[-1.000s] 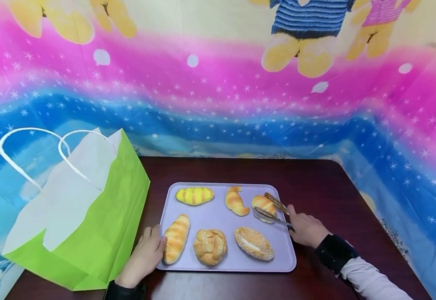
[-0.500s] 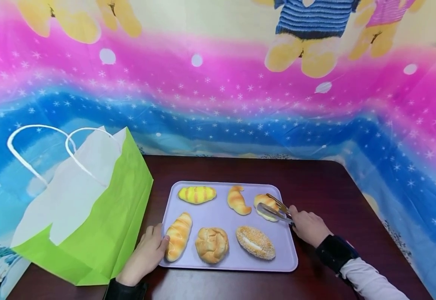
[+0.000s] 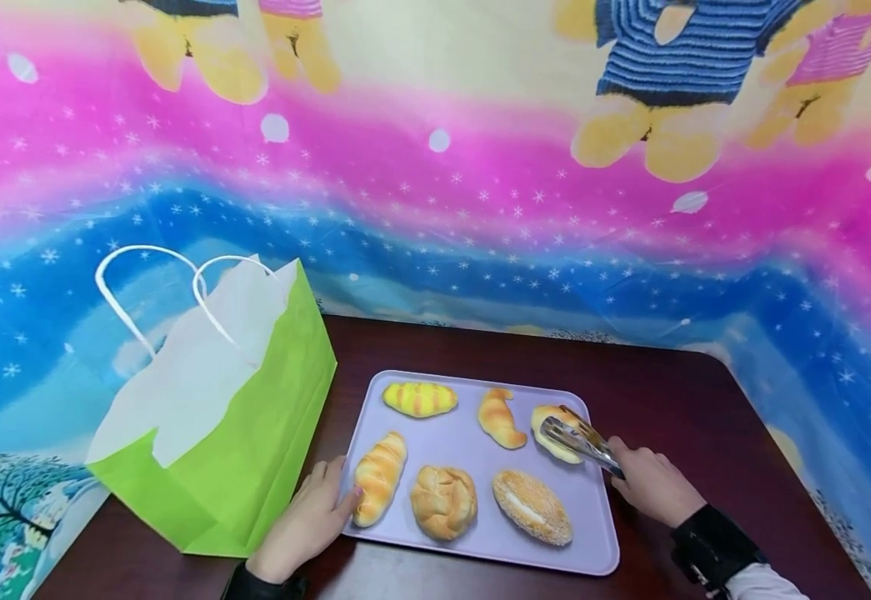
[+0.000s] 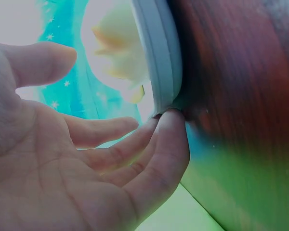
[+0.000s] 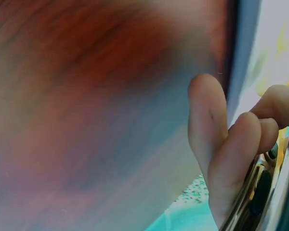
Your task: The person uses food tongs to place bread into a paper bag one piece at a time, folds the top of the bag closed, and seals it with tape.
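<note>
My right hand (image 3: 658, 483) grips metal tongs (image 3: 581, 442) beyond the tray's right edge. The tongs' ends lie over and around a round striped bread roll (image 3: 548, 423) at the tray's far right corner. In the right wrist view, fingers (image 5: 238, 149) curl beside the tongs' shiny handle (image 5: 253, 192). My left hand (image 3: 307, 521) touches the left edge of the lilac tray (image 3: 480, 554) with its fingertips. Its thumb is apart from the rim in the left wrist view, and from the head it reaches over the tray beside a long striped bread (image 3: 380, 479).
Also on the tray are a yellow bread (image 3: 420, 400), a croissant (image 3: 501, 418), a knotted roll (image 3: 444, 502) and a crumb-coated bread (image 3: 533, 507). A green paper bag (image 3: 270, 433) with white handles stands left on the dark table (image 3: 660, 400), against a printed cloth (image 3: 480, 250).
The tongs' ends have drawn closer together over the round roll. The head view has turned, so everything sits further right in it. My left hand stays at the tray's edge.
</note>
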A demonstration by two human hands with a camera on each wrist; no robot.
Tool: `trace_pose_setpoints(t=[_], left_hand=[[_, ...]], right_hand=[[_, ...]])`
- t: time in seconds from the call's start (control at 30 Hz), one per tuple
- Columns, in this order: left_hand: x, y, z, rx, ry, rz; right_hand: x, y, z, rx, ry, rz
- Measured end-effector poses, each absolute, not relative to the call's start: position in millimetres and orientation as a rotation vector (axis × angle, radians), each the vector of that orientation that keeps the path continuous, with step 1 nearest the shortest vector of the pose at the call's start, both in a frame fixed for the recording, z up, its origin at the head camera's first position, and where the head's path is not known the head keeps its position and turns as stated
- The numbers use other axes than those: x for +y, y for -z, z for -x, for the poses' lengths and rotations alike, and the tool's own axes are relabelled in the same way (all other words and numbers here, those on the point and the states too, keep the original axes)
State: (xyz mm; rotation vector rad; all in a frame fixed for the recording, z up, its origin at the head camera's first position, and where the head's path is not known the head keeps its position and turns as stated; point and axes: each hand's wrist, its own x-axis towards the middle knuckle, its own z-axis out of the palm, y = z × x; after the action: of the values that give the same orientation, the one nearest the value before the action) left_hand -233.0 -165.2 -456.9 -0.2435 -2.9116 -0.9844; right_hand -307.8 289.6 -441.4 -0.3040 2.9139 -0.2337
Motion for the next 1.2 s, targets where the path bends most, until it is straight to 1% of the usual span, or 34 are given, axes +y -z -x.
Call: trace_pose_setpoints(t=[0.13,0.47,0.77,0.9,1.07,1.2], left_hand=[[-165.7,458.2,230.8,-2.907,0.965,0.265],[-171.1,459.1,223.1,-2.860,0.923,0.280],[-174.7,456.2,214.7,-2.891,0.977,0.245],[-176.7,454.1,213.1,-2.893,0.959,0.246],[-176.6,454.0,209.4,-2.891,0.946,0.262],[-175.2,457.5,204.8,-2.892,0.947,0.268]], right_hand=[[288.2,433.3,303.1,2.912,0.328,0.307],[277.2,414.4,307.2,2.965,0.422,0.491],[261.3,393.4,312.0,2.979,0.436,0.588],[253.7,385.0,314.6,2.966,0.453,0.589],[245.4,377.9,316.0,2.964,0.443,0.605],[240.7,373.9,317.0,2.989,0.398,0.671]])
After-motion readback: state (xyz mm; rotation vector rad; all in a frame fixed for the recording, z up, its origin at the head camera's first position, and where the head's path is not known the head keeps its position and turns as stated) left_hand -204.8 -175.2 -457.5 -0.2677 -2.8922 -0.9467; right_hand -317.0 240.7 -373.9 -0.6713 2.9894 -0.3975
